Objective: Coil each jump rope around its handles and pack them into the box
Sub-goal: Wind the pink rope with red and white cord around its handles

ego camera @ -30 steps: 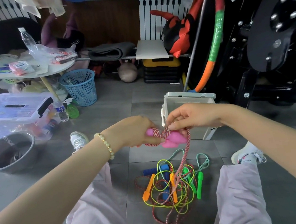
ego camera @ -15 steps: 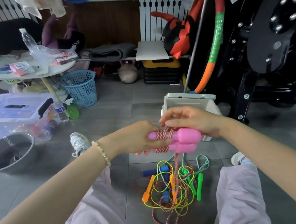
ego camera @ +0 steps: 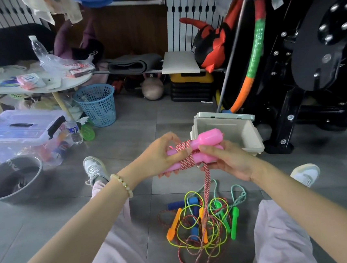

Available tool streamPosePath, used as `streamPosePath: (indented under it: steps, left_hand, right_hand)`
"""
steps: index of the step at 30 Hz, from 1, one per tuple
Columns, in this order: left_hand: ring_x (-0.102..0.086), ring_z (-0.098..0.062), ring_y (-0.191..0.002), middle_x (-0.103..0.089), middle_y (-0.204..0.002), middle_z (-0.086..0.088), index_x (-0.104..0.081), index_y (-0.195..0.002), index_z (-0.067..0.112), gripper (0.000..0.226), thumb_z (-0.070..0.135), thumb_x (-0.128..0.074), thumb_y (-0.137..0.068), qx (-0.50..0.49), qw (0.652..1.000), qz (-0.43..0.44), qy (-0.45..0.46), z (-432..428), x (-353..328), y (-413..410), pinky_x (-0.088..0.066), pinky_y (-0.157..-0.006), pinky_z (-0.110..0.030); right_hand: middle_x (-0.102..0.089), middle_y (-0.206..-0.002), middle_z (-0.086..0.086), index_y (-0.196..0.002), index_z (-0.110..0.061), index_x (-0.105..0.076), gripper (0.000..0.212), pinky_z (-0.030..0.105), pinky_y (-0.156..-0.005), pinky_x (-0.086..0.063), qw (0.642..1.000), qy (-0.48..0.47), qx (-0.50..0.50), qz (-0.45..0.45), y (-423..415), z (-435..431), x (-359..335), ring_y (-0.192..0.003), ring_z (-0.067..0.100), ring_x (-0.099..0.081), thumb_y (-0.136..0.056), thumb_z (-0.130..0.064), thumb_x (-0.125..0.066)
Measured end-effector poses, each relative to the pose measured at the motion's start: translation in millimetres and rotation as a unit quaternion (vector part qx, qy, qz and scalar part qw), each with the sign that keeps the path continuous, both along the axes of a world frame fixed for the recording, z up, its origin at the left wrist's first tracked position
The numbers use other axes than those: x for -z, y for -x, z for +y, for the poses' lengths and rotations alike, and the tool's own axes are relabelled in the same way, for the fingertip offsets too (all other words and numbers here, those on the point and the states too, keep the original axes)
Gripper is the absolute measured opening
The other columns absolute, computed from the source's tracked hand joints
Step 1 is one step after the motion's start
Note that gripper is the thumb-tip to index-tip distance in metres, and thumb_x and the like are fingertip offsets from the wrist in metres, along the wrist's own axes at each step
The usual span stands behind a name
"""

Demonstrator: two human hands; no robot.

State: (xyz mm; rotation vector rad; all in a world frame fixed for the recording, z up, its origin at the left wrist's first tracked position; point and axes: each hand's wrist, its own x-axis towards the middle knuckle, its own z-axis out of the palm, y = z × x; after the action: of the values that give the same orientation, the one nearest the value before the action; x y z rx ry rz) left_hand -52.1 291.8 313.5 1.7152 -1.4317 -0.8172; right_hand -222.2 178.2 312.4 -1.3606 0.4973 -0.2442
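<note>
Pink handles [ego camera: 203,142] held side by side: left hand [ego camera: 162,153] grips their 9 o'clock end, right hand [ego camera: 227,162] clasps the 3 o'clock end, thumb on top. The red-white rope [ego camera: 184,157] is wound round the middle, its tail hanging to the rope pile [ego camera: 204,223] at 6 o'clock. Open box [ego camera: 251,136] just behind, 1 o'clock.

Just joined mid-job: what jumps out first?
Centre frame, the left hand and right hand grip the pink handles, with red-and-white rope wound round their middle and its tail hanging down. Below, on the floor, lies a tangle of bright ropes; the open box sits behind the hands.
</note>
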Motion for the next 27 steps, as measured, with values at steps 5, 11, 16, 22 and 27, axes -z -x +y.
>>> streamPosePath:
  steps: [5, 11, 16, 22, 27]
  left_hand:
    - [-0.060, -0.024, -0.047, -0.071, -0.069, 0.000, -0.056, -0.124, 0.035, 0.035, 0.035, -0.061, -0.090, 0.002, 0.998, 0.016, 0.064, 0.0, 1.4, 3.0, -0.049, -0.040, -0.031]
    - [-0.047, -0.007, -0.030, -0.062, -0.049, 0.009, -0.058, -0.098, 0.014, 0.007, 0.018, -0.057, -0.094, -0.091, 0.991, 0.040, 0.093, -6.4, -1.9, -3.1, -0.032, -0.030, -0.015]
    - [-0.047, -0.014, -0.031, -0.059, -0.046, 0.004, -0.057, -0.091, 0.017, 0.013, 0.028, -0.053, -0.095, -0.114, 0.989, 0.046, 0.078, -14.7, -3.1, -6.5, -0.033, -0.031, -0.017]
    - [-0.048, -0.012, -0.030, -0.060, -0.052, -0.004, -0.060, -0.096, 0.010, 0.025, 0.033, -0.051, -0.096, -0.138, 0.987, 0.055, 0.063, -18.5, -5.0, -15.2, -0.033, -0.030, -0.016]
    - [-0.047, -0.014, -0.032, -0.060, -0.057, -0.006, -0.057, -0.084, 0.019, 0.020, 0.033, -0.051, -0.096, -0.155, 0.981, 0.087, 0.084, -22.5, -1.1, -14.7, -0.033, -0.032, -0.017]
  right_hand:
    - [-0.072, -0.090, 0.009, -0.097, -0.009, -0.066, 0.046, 0.027, -0.068, -0.057, 0.995, -0.094, 0.026, -0.033, -2.3, -2.2, 8.0, -0.078, 0.015, -0.070, -0.060, -0.031, -0.079]
    - [-0.071, -0.084, -0.006, -0.100, -0.013, -0.062, 0.027, 0.018, -0.071, -0.054, 0.999, 0.023, 0.044, -0.016, -10.7, 14.2, 19.2, -0.073, 0.003, -0.067, -0.076, -0.002, -0.068]
    - [-0.061, -0.069, -0.007, -0.089, -0.023, -0.058, 0.021, 0.023, -0.055, -0.051, 0.966, 0.228, 0.125, -0.017, -22.0, 20.3, 19.4, -0.049, 0.007, -0.057, -0.088, -0.002, -0.060]
    - [-0.064, -0.070, 0.003, -0.089, -0.023, -0.058, 0.023, 0.020, -0.061, -0.053, 0.968, 0.225, 0.113, 0.008, -24.3, 19.6, 11.5, -0.060, 0.010, -0.065, -0.095, -0.004, -0.048]
    - [-0.046, -0.057, -0.007, -0.082, -0.014, -0.057, 0.017, 0.021, -0.050, -0.038, 0.981, 0.176, 0.067, 0.049, -32.2, 25.0, 5.2, -0.047, 0.004, -0.039, -0.097, -0.015, -0.049]
